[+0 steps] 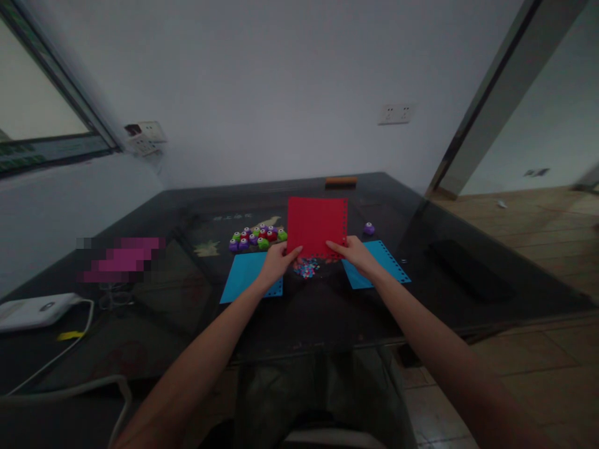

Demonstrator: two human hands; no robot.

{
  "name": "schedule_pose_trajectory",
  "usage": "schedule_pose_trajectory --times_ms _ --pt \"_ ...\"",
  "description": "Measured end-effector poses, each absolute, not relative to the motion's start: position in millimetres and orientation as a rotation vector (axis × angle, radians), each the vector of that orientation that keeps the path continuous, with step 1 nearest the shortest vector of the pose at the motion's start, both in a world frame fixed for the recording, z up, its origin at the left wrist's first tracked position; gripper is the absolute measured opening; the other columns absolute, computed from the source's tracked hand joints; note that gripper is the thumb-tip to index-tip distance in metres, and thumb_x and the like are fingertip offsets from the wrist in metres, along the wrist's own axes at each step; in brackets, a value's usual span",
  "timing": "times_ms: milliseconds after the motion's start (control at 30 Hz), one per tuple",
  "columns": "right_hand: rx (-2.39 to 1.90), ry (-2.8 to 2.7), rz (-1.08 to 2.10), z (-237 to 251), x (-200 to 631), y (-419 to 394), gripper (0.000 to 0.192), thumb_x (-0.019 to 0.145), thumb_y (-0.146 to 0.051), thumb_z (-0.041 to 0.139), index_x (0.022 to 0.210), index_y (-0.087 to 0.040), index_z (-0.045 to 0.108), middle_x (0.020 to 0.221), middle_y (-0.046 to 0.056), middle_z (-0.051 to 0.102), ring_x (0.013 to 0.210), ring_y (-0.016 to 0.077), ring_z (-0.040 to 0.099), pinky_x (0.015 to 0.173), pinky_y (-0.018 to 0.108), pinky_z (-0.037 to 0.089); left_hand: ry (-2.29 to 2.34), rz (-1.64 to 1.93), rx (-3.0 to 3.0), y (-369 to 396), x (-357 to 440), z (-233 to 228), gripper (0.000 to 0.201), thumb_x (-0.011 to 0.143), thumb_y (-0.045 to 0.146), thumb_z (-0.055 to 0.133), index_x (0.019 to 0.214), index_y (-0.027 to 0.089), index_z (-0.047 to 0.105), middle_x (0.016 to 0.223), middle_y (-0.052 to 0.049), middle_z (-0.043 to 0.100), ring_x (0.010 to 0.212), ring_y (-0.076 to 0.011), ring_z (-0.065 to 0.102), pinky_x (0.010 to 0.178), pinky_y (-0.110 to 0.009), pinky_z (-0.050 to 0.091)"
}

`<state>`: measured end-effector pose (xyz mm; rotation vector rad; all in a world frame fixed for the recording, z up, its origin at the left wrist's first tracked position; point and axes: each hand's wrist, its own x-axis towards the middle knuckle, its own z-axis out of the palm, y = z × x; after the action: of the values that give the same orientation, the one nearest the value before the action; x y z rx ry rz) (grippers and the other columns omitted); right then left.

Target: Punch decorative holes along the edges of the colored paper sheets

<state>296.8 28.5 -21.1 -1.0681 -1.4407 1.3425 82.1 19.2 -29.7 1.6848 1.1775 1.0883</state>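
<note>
Both hands hold up a red sheet (317,226) with punched holes along its right and lower edges. My left hand (277,262) pinches its lower left corner, thumb in front. At the lower right, my right hand (356,252) grips the same sheet, its fingers hidden behind. Beneath the sheet lies a small heap of red, white and blue bits (306,268), too small to name. A blue sheet with holes (243,274) rests on the table under my left forearm. Another blue holed sheet (379,265) lies flat beside my right wrist.
Several green, purple and red eye-marked toys (255,237) cluster left of the red sheet; one purple toy (369,229) stands apart at right. On the dark table (196,337) are a brown bar (340,182), a black case (470,268) and a white corded device (40,310).
</note>
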Motion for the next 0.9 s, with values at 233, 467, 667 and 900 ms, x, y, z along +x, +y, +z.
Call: schedule_pose_trajectory --times_ms 233,467,667,900 --pt "-1.085 -1.459 1.321 -17.8 295.5 26.1 0.038 0.067 -0.054 0.068 0.078 -0.018 0.066 0.069 0.008 0.069 0.057 0.0194 0.063 0.055 0.033 0.051 1.180 1.084 1.688 19.0 82.5 -29.4 0.030 0.080 0.043 0.056 0.067 0.016 0.056 0.059 -0.002 0.062 0.049 -0.0119 0.054 0.050 -0.024 0.044" --pt "-1.064 -1.448 1.348 -22.3 296.3 29.1 0.035 0.061 -0.045 0.075 0.078 -0.017 0.066 0.071 0.007 0.069 0.059 0.0188 0.063 0.058 0.032 0.051 1.174 1.082 1.696 21.2 80.8 -32.1 0.031 0.081 0.045 0.056 0.068 0.016 0.056 0.059 -0.002 0.062 0.049 -0.0119 0.054 0.050 -0.024 0.044" --pt "-1.088 -1.457 1.344 -21.4 295.9 28.1 0.033 0.063 -0.045 0.074 0.078 -0.018 0.065 0.071 0.007 0.069 0.061 0.0201 0.064 0.060 0.034 0.051 1.169 1.078 1.702 22.4 80.0 -33.5 0.034 0.080 0.048 0.056 0.068 0.016 0.056 0.059 -0.003 0.061 0.049 -0.0124 0.054 0.050 -0.024 0.044" --pt "-1.085 -1.410 1.336 -21.0 294.3 26.9 0.032 0.060 -0.041 0.077 0.079 -0.017 0.065 0.074 0.009 0.069 0.061 0.0207 0.064 0.063 0.038 0.053 1.187 1.052 1.719 20.4 81.3 -30.9 0.032 0.080 0.047 0.055 0.064 0.019 0.056 0.058 -0.002 0.061 0.050 -0.0132 0.053 0.050 -0.024 0.042"
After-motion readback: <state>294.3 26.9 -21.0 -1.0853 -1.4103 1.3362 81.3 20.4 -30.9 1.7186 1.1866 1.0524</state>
